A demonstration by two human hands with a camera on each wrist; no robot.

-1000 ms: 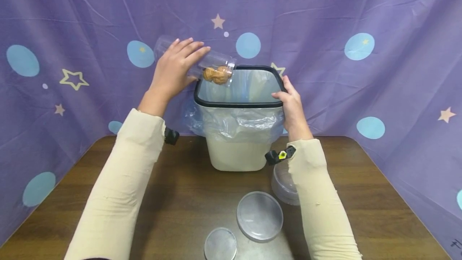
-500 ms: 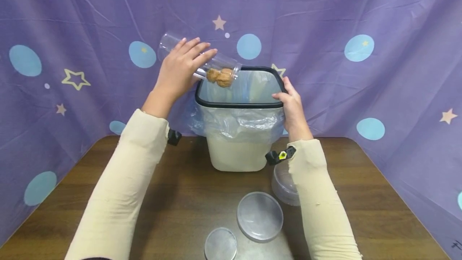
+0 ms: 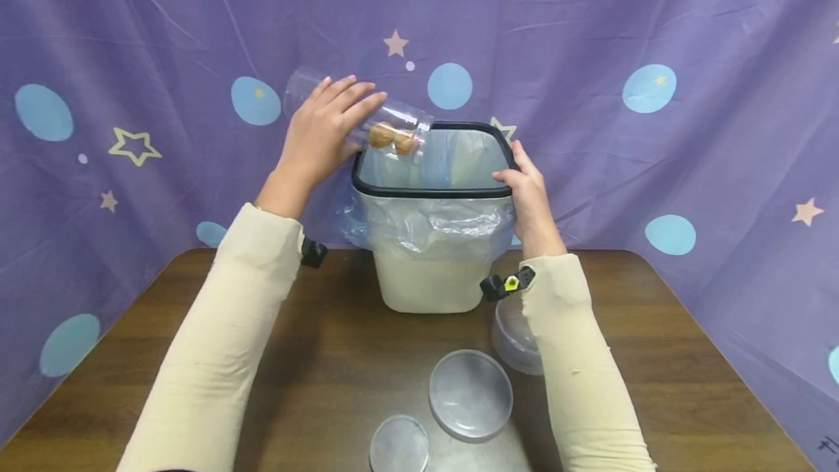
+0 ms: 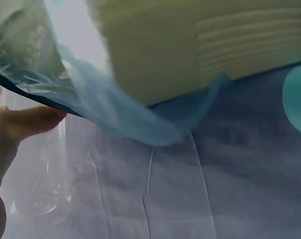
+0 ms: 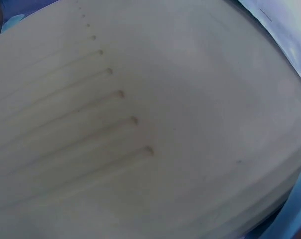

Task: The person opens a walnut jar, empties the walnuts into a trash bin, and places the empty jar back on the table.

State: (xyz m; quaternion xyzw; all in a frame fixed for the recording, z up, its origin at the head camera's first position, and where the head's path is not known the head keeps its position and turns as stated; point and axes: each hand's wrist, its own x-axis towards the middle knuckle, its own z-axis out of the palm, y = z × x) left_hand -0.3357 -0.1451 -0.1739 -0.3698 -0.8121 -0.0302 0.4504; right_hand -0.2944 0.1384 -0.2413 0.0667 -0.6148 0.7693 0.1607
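Note:
My left hand [image 3: 321,126] grips a clear plastic jar [image 3: 408,115], tilted with its mouth down to the right, above the left rim of a trash bin. Brown walnuts [image 3: 381,135] lie inside near the mouth. In the left wrist view, the thumb [image 4: 36,122] is against the jar [image 4: 38,194], close to the bin's dark rim. The cream bin [image 3: 429,275] has a black rim and a translucent bluish bag [image 3: 432,224] folded over it. My right hand [image 3: 531,191] holds the bin's right rim, thumb over the edge. Only the bin's ribbed wall [image 5: 190,124] fills most of the right wrist view.
On the wooden table [image 3: 341,355], a large round clear lid [image 3: 470,395] and a smaller one [image 3: 400,445] lie in front of the bin. A clear round container [image 3: 514,337] stands partly behind my right forearm. A purple patterned curtain [image 3: 564,35] hangs behind.
The tilted jar shifted slightly right, then back left, with the walnuts still inside its mouth end. My right hand and the bin stay in place.

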